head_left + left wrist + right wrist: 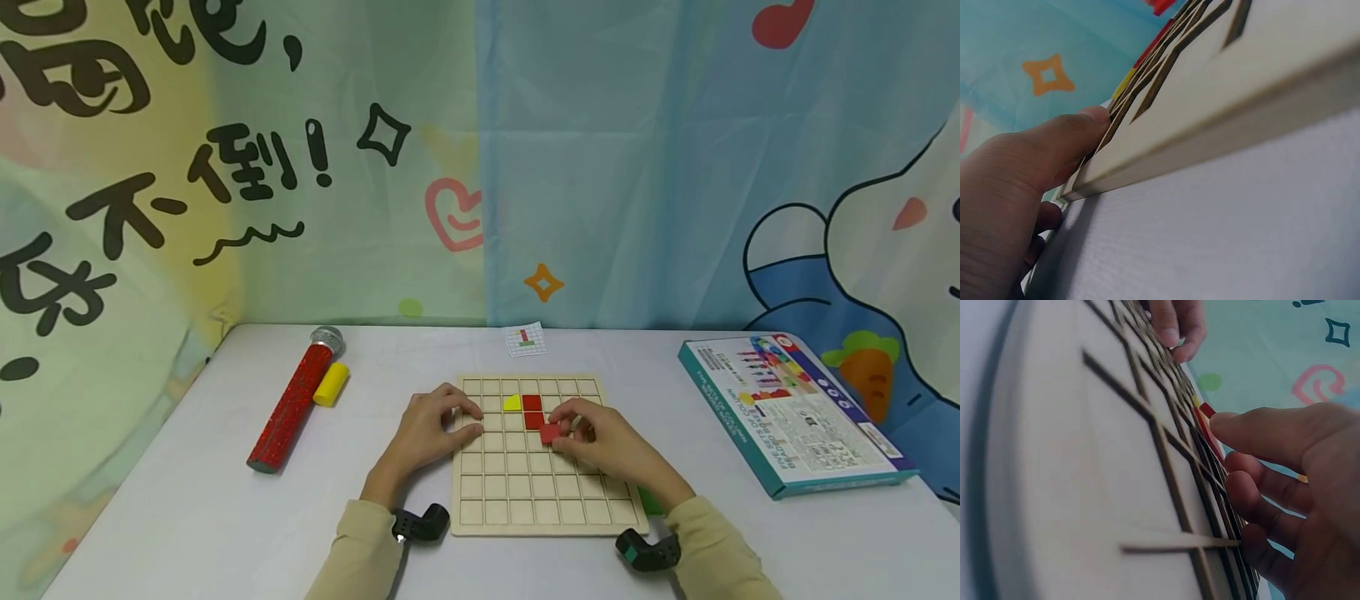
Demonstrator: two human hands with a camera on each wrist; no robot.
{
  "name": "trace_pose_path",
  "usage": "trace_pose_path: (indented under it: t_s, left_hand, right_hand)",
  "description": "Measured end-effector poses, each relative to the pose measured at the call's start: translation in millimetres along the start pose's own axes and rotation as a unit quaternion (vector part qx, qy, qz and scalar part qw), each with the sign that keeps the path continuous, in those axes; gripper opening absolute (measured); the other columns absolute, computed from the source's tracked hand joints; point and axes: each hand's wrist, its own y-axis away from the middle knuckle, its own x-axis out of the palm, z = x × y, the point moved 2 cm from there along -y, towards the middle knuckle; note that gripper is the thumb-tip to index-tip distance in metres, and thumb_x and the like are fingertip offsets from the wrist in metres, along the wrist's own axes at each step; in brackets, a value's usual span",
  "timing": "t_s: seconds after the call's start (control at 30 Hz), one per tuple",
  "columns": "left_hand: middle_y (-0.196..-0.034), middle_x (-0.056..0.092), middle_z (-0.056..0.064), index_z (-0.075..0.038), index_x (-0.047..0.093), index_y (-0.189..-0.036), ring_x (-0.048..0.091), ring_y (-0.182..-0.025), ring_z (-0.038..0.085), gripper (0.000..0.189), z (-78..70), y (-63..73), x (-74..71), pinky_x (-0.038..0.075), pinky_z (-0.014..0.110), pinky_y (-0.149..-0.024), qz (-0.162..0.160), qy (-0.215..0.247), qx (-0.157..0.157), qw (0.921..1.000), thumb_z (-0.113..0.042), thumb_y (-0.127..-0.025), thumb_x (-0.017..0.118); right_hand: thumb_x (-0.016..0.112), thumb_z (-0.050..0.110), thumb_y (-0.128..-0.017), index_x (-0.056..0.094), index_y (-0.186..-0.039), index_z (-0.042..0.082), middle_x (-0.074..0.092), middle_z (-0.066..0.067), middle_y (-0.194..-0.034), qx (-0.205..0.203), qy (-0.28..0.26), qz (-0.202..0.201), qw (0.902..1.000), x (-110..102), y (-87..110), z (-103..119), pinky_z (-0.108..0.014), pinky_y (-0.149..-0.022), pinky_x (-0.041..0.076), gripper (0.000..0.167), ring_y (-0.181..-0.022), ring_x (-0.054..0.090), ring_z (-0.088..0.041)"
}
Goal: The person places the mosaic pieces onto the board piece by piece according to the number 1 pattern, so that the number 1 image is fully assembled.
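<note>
My right hand pinches a small red square tile between thumb and fingertips, over the middle of a wooden grid board. In the right wrist view, the red tile shows at the tip of the thumb. Just up and left of it, two red squares sit one behind the other in the grid, with a yellow piece beside the farther one. At the board's left edge, my left hand holds the rim, thumb on top and other fingers curled beside the edge.
Behind the board lies a small pattern card. A red microphone and a yellow cylinder lie to the left. To the right is a flat game box. Something green shows partly under my right wrist.
</note>
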Motion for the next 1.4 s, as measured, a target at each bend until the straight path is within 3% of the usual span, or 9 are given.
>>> trace_pose_path:
  t_s: [1.0, 1.4]
  left_hand:
    - [-0.097, 0.061, -0.012, -0.029, 0.069, -0.091, 0.046, -0.075, 0.006, 0.013, 0.0, -0.7, -0.1, 0.032, 0.034, -0.084, -0.003, -0.004, 0.002, 1.0, -0.034, -0.08, 0.075]
    - [-0.097, 0.062, -0.01, -0.027, 0.07, -0.09, 0.046, -0.074, 0.007, 0.014, -1.5, -0.1, -0.3, 0.032, 0.033, -0.084, -0.002, -0.002, 0.004, 1.0, -0.034, -0.08, 0.075]
  right_hand:
    - [0.07, 0.025, -0.085, 0.063, -0.107, 0.016, 0.053, 0.011, -0.083, -0.015, 0.098, -0.023, 0.9948, 14.2, -2.6, 8.4, -0.021, -0.06, 0.039, 0.024, -0.066, 0.043, -0.005]
    - [0.071, 0.024, -0.085, 0.063, -0.106, 0.016, 0.053, 0.01, -0.083, -0.021, 0.104, -0.029, 0.9939, 16.2, -1.6, 10.6, -0.02, -0.059, 0.037, 0.024, -0.063, 0.041, -0.004]
